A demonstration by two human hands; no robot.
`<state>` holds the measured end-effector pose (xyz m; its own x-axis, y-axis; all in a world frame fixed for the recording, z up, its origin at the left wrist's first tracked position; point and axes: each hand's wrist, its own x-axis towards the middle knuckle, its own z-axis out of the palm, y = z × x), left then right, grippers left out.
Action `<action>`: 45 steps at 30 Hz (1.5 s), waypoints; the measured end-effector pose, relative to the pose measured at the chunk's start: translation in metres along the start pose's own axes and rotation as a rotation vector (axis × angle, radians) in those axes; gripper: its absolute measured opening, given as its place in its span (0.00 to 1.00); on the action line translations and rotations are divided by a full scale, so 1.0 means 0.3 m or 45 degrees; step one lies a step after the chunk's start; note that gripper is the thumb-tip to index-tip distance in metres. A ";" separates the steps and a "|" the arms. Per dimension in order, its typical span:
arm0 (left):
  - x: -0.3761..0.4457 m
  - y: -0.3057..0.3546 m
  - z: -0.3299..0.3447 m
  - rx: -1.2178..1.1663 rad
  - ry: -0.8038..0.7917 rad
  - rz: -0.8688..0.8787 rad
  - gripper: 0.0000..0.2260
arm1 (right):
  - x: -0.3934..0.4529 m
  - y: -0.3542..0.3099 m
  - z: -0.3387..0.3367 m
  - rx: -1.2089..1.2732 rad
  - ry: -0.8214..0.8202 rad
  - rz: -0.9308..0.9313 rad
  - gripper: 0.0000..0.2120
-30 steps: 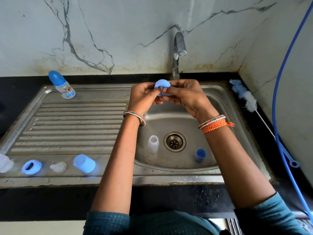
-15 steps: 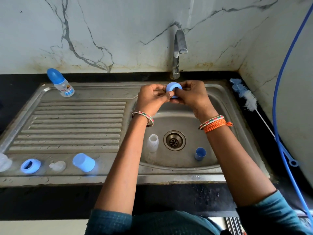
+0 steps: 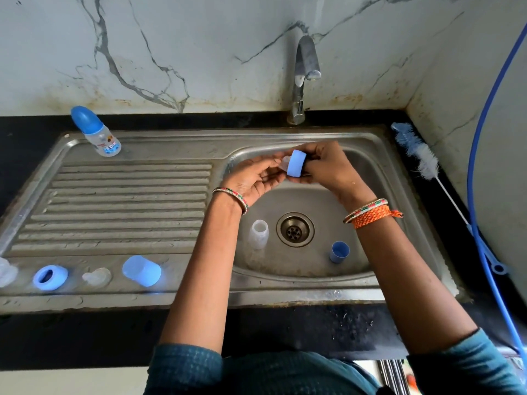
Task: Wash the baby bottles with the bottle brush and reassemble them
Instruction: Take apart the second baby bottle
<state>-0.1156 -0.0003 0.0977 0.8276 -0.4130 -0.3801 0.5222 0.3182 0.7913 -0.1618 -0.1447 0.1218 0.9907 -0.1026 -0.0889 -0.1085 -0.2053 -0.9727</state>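
Note:
Over the sink basin my right hand (image 3: 328, 169) grips a blue bottle collar ring (image 3: 296, 163) turned on its side. A clear teat (image 3: 285, 161) pokes out of the ring toward my left hand (image 3: 256, 181), whose fingertips pinch it. In the basin lie a clear bottle body (image 3: 259, 233) and a small blue cap (image 3: 339, 251), either side of the drain (image 3: 295, 229). An assembled bottle with a blue cap (image 3: 97, 132) stands at the back left of the drainboard. The bottle brush (image 3: 419, 155) lies on the counter to the right.
Along the drainboard's front edge lie a second blue ring (image 3: 50, 277), a clear teat (image 3: 97, 276), a blue cap (image 3: 141, 270) on its side and a clear part (image 3: 7, 272) at the far left. The tap (image 3: 303, 78) stands behind the basin. A blue hose (image 3: 482, 166) runs down the right wall.
Both hands have lowered slightly from under the tap toward the basin. The blue ring has turned from facing up to lying on its side, with the teat now showing on its left.

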 end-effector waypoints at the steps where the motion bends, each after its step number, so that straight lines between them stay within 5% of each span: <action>1: 0.006 0.000 -0.001 -0.063 0.013 0.009 0.08 | 0.007 0.008 -0.004 0.155 0.009 0.056 0.06; 4: 0.035 0.004 -0.025 -0.285 0.084 0.068 0.10 | 0.058 0.054 -0.031 0.549 0.104 0.259 0.12; 9: 0.176 -0.083 -0.118 -0.290 0.267 0.007 0.14 | 0.176 0.236 -0.035 0.085 0.169 0.502 0.11; 16: 0.424 -0.280 -0.265 0.336 0.403 -0.322 0.08 | 0.386 0.544 0.034 -0.444 0.133 0.556 0.12; 18: 0.475 -0.318 -0.304 0.661 0.487 -0.303 0.05 | 0.433 0.629 0.043 -0.551 0.132 0.588 0.11; 21: 0.557 -0.372 -0.347 1.002 0.453 -0.127 0.14 | 0.470 0.673 0.050 -0.629 0.100 0.642 0.13; 27: 0.614 -0.468 -0.391 1.220 0.497 -0.095 0.09 | 0.492 0.715 0.052 -0.265 0.215 0.883 0.11; 33: 0.617 -0.476 -0.390 1.408 0.502 0.007 0.09 | 0.495 0.699 0.057 -0.311 0.261 0.820 0.08; 36: 0.607 -0.461 -0.408 1.460 0.424 -0.110 0.14 | 0.453 0.680 0.078 -0.427 0.259 0.692 0.08; 39: 0.570 -0.390 -0.390 1.364 0.404 -0.036 0.12 | 0.373 0.610 0.119 -0.519 0.053 0.490 0.08; 45: 0.343 -0.242 -0.329 0.821 0.482 0.308 0.13 | 0.147 0.537 0.184 -0.876 -0.615 0.091 0.25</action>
<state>-0.0479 0.0184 -0.0461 0.9775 -0.0394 -0.2074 0.1919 -0.2437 0.9507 -0.1312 -0.1286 -0.0508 0.8888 0.2574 -0.3792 -0.0428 -0.7772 -0.6278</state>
